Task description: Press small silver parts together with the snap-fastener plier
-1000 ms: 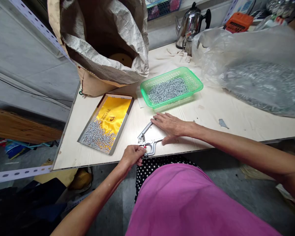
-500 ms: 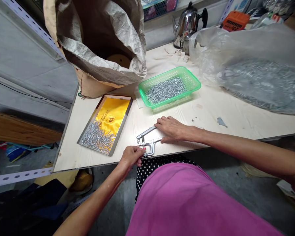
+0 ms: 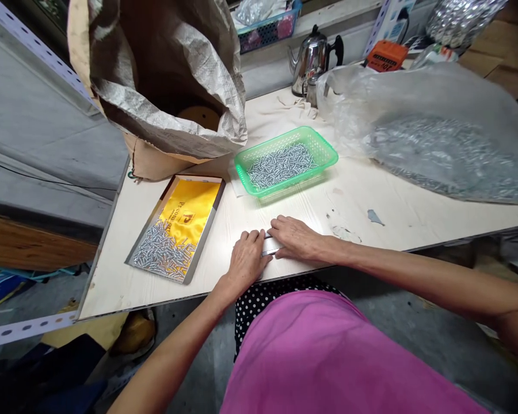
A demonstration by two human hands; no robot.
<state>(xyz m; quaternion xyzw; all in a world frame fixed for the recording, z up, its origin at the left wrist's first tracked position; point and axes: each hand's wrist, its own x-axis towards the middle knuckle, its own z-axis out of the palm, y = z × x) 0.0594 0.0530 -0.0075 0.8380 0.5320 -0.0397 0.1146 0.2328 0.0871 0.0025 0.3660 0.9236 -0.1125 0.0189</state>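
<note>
A grey metal pair of pliers (image 3: 271,246) lies near the table's front edge, mostly covered by both hands. My left hand (image 3: 247,257) is closed over its head end, hiding the jaws and spring. From the other side, my right hand (image 3: 297,238) grips the handles, fingers over the top and thumb toward me. Left of the hands lies a shallow tray (image 3: 204,233) with a yellow cloth (image 3: 190,207) and a heap of small silver metal pins (image 3: 157,247). Beyond the hands stands a green plastic basket (image 3: 328,158) of similar small pins (image 3: 282,165).
A large open paper sack (image 3: 155,123) stands at the back left. A clear plastic bag (image 3: 449,155) full of small metal pieces covers the right side. Behind are a steel kettle (image 3: 313,60) and an orange box (image 3: 386,56). The table's front edge (image 3: 155,302) is close to my body.
My left hand has gone from pinching a small part at the pliers' jaws to closing over the pliers' head. The handles are closer together. The view has shifted slightly.
</note>
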